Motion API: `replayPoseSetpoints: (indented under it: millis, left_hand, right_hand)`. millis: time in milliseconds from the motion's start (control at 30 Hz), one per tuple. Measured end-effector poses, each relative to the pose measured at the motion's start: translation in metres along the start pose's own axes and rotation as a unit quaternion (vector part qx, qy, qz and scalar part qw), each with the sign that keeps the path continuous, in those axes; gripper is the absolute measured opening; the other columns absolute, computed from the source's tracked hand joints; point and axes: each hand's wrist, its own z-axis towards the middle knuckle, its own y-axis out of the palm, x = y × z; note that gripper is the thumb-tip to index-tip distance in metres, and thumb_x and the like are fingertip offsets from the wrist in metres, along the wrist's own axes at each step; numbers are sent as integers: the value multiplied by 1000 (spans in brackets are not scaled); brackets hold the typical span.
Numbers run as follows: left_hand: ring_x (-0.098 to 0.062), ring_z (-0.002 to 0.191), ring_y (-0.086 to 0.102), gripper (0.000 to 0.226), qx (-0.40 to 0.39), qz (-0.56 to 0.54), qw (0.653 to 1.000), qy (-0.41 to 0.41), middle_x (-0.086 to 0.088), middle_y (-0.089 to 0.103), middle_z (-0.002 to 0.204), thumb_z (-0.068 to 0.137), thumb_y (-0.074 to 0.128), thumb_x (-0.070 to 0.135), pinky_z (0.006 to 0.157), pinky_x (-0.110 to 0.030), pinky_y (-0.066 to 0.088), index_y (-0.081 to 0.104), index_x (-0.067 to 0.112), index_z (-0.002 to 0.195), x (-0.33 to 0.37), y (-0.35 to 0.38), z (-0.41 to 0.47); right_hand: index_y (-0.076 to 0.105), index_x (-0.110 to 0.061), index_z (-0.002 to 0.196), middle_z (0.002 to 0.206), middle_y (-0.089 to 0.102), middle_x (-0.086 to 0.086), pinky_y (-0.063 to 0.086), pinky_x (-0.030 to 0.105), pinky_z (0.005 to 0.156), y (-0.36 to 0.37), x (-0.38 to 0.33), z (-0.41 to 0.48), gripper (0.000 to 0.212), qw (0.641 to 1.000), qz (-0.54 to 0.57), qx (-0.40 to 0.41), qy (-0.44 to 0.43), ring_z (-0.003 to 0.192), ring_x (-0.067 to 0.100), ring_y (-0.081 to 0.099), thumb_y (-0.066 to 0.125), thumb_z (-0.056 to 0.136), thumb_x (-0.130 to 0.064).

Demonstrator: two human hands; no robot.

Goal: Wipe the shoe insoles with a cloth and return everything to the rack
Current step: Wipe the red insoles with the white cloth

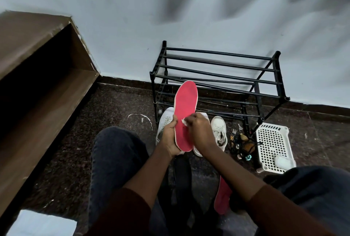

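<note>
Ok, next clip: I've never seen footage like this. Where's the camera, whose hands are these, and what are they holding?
There is no machine here, just a person's two bare hands, filmed by one camera on their head looking down. The left hand holds a red insole at its lower end; the right hand pinches a small white cloth against it. On the dark floor are white shoes, a second red insole, a white basket and the black rack.

Dark maroon long sleeves (130,211) ending partway along both forearms, forearms uncovered beyond the cuffs, bare left hand (170,139), bare right hand (200,131), dark blue-grey denim-like trousers (117,158) covering both legs
</note>
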Motion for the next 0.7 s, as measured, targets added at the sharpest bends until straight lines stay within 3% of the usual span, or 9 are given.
replayPoseSetpoints:
  millis: [133,233,333,433,567,700]
  left_hand:
    - [-26,74,71,66,8,-9,1000,-8,-16,72,92,96,26,56,84,-38,48,61,1,105,2,-1,1]
    - [-27,77,70,64,14,-25,1000,-3,-17,71,97,96,27,56,73,-32,57,58,1,111,2,-2,3]
    - [-28,83,70,63,6,-27,1000,-10,-20,68,104,96,31,53,72,-34,58,52,0,124,1,0,2]
    - [-26,79,70,62,8,3,1000,-25,-18,68,104,96,31,54,71,-32,58,56,2,119,1,1,2]
    - [-25,87,65,55,12,41,998,-47,-13,66,97,91,39,49,90,-38,46,58,5,118,-9,8,-6]
    - [-25,70,65,44,-6,68,996,-59,-14,69,86,86,45,42,65,-31,55,59,7,110,-8,8,-12]
  right_hand:
    - [72,-3,83,86,65,13,52,31,62,2,-9,-47,21,999,42,-9,-28,70,30,63,59,70,6]
    - [73,-6,86,87,66,10,45,22,67,0,-12,-70,26,997,72,-16,-39,71,25,65,61,67,6]
    - [73,-6,88,88,66,10,44,21,70,-3,-8,-72,25,995,81,-7,-51,74,25,64,60,69,5]
    - [72,-5,86,86,65,11,46,25,67,-3,-7,-62,19,996,64,-10,-62,72,27,63,61,72,2]
    - [71,2,81,83,64,18,51,33,58,-4,3,-22,9,1000,15,-1,-22,66,32,62,65,75,4]
    - [70,4,84,85,61,21,45,34,61,-11,26,31,12,999,-50,3,0,71,35,60,59,80,4]
